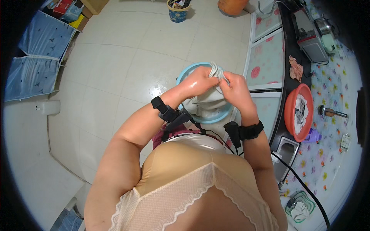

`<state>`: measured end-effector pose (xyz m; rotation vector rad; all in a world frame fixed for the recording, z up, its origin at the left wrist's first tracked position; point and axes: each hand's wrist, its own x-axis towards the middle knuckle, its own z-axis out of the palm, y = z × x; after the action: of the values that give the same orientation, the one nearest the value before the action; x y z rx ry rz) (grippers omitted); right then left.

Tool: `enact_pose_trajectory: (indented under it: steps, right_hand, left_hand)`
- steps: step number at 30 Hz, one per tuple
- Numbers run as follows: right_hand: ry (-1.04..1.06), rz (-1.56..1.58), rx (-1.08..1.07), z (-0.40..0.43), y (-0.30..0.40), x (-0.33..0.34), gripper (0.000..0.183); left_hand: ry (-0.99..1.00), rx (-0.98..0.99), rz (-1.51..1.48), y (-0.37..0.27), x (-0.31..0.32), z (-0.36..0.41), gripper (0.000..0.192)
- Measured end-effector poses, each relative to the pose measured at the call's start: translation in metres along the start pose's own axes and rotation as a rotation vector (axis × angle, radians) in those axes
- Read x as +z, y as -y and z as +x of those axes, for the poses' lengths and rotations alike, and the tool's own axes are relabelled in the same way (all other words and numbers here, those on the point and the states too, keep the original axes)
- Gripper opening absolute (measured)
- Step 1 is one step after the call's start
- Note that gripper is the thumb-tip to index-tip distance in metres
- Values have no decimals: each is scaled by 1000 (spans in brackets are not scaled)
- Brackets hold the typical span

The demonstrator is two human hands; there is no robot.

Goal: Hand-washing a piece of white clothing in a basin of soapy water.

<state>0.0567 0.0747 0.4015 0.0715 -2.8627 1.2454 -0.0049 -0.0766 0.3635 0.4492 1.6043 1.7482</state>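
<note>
A light grey wet-looking cloth (206, 101) hangs bunched from both hands over a light blue plastic basin (212, 119). My left hand (201, 80) grips a gathered fold near the cloth's upper end. Close beside it, my right hand (237, 89) pinches the same cloth between thumb and fingers. The lower part of the cloth drops inside the basin, and its bottom is partly hidden by my forearms and hands. Each wrist wears a black strap with a small device and a cable.
On the right, a dark counter (279, 115) carries an orange-red basin (306, 130) of laundry, a pink cloth (295, 68) and a steel sink (284, 170). Frosted cabinet doors (264, 62) run below it. A patterned bin (177, 16) and an orange container (231, 6) stand ahead on the tiled floor.
</note>
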Motion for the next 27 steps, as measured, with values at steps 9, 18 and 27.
enact_pose_trajectory:
  steps: [9, 18, 27]
  right_hand:
    - [8, -56, 8, 0, 2, -3, 12]
    - [-58, -46, -72, 0, -5, -2, 11]
    - [-61, 57, -37, -2, -6, 3, 10]
  left_hand:
    - [-24, 24, -84, 3, 1, 1, 15]
    - [-17, 104, -37, 4, 6, 1, 15]
    - [-54, 126, -4, 12, 3, 3, 15]
